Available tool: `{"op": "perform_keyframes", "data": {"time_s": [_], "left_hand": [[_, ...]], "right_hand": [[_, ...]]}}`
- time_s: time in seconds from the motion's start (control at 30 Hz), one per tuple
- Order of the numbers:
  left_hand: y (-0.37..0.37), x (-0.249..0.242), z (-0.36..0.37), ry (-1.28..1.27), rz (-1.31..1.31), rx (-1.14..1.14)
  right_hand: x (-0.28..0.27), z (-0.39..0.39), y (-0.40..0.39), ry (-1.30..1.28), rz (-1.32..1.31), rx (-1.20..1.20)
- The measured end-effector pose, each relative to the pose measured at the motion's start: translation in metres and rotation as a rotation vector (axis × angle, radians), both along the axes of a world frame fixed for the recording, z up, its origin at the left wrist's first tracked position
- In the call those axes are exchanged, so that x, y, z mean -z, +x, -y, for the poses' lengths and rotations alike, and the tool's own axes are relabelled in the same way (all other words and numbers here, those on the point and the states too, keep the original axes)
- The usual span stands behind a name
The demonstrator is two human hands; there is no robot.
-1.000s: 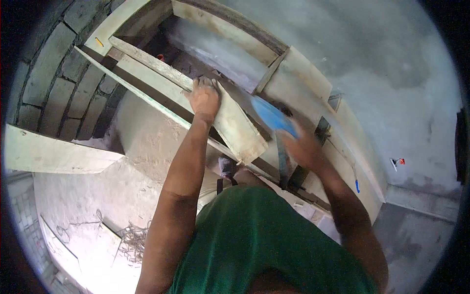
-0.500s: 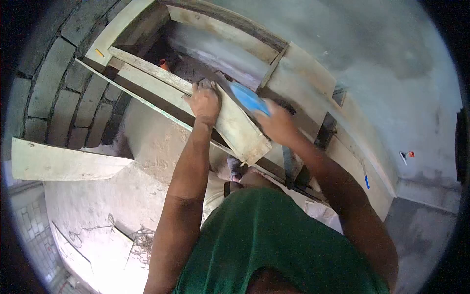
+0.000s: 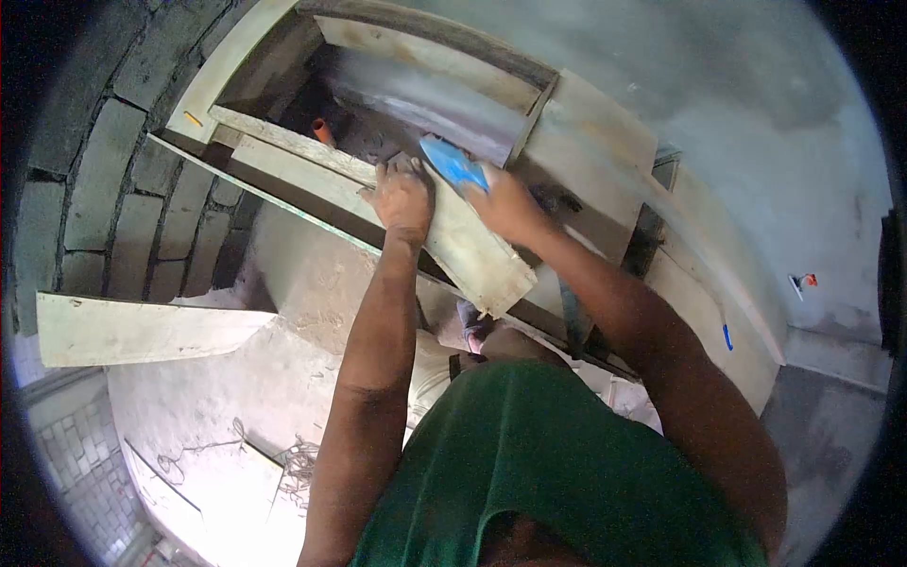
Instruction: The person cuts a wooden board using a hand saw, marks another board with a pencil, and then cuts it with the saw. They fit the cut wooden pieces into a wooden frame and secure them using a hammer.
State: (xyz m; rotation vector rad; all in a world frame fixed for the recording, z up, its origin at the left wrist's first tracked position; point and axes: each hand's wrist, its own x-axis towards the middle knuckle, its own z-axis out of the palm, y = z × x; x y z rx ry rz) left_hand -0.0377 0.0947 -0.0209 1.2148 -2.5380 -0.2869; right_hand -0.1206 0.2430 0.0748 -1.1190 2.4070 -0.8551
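My left hand [image 3: 404, 200] presses down on a pale wooden board [image 3: 484, 253], its fingers bent over the far end and the thumb out to the left. The board lies slantwise across the wooden frame [image 3: 293, 142], its near end sticking out towards me. My right hand [image 3: 510, 206] is closed around a blue-handled tool [image 3: 452, 161] that looks like a handsaw. The tool runs along the board's right edge, just right of my left hand. Its blade is hard to make out.
An orange pipe [image 3: 323, 132] stands inside the box opening. A yellow object [image 3: 193, 119] lies on the frame's left corner, and a blue pen-like object [image 3: 727, 337] at the right. A loose panel [image 3: 151, 331] juts out left, by a block wall [image 3: 137, 222].
My right hand has moved up and left with the blue-handled tool, along the board's edge. My left hand stays on the board. The whole view has shifted slightly.
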Motion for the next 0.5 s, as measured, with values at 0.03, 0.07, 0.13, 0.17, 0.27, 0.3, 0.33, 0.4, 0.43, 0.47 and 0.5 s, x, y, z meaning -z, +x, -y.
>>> {"op": "perform_keyframes", "data": {"time_s": [0.03, 0.07, 0.13, 0.17, 0.27, 0.3, 0.33, 0.4, 0.43, 0.47, 0.5], "left_hand": [[-0.001, -0.005, -0.001, 0.035, -0.022, -0.021], [0.001, -0.005, -0.001, 0.076, -0.036, -0.041], [0.002, 0.033, 0.003, -0.07, -0.002, -0.007], [0.004, 0.037, 0.003, -0.091, -0.075, -0.009], [0.003, 0.017, 0.007, -0.031, -0.059, 0.009], [0.002, 0.006, 0.009, 0.054, 0.03, 0.038], [0.004, 0.003, 0.009, 0.054, 0.041, 0.041], [0.006, 0.0, 0.005, 0.061, -0.045, 0.046], [0.007, 0.01, 0.006, -0.043, 0.023, 0.054], [0.007, 0.009, 0.007, -0.051, 0.023, 0.056], [0.006, 0.007, 0.006, -0.005, 0.014, 0.039]], "right_hand": [[-0.016, -0.019, 0.006, 0.025, 0.042, 0.02], [-0.026, -0.052, 0.007, 0.111, 0.057, 0.023], [-0.099, -0.118, 0.017, 0.254, 0.224, 0.037], [-0.11, -0.153, 0.021, 0.175, -0.032, -0.047], [-0.153, -0.163, 0.027, 0.322, 0.242, 0.022], [-0.118, -0.147, 0.021, 0.294, 0.186, 0.02], [-0.081, -0.129, 0.018, 0.273, 0.137, 0.017], [-0.016, -0.043, 0.015, 0.131, 0.054, 0.064], [0.012, -0.012, 0.002, 0.063, 0.105, 0.033], [0.01, 0.01, -0.005, 0.114, 0.146, 0.02], [0.004, 0.015, -0.007, 0.166, 0.185, 0.014]]}}
